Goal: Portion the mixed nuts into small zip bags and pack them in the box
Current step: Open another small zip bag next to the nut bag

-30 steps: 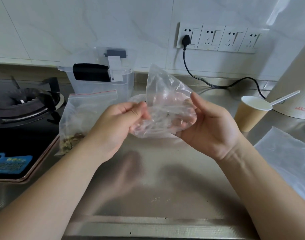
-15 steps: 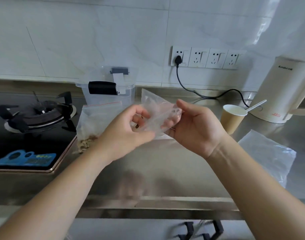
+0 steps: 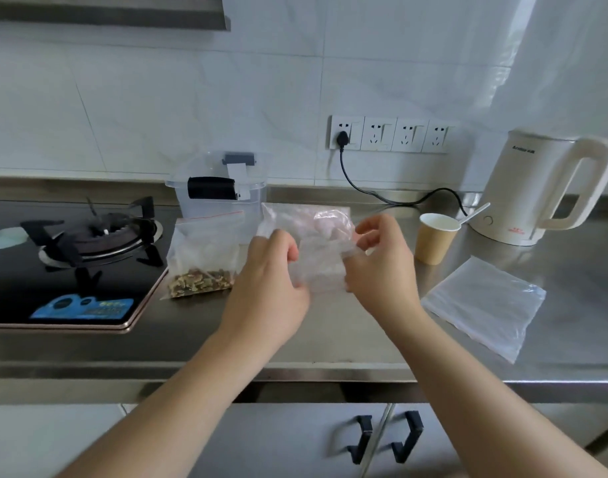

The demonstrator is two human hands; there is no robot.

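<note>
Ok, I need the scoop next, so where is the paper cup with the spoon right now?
In the head view the paper cup stands on the steel counter right of the hands, in front of the white kettle, with the stack of empty bags nearer the counter's front edge.

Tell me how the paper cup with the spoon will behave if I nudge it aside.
The paper cup looks light, so it would probably slide easily on the smooth steel counter. The spoon leaning over its rim may tip it or fall out.
</note>
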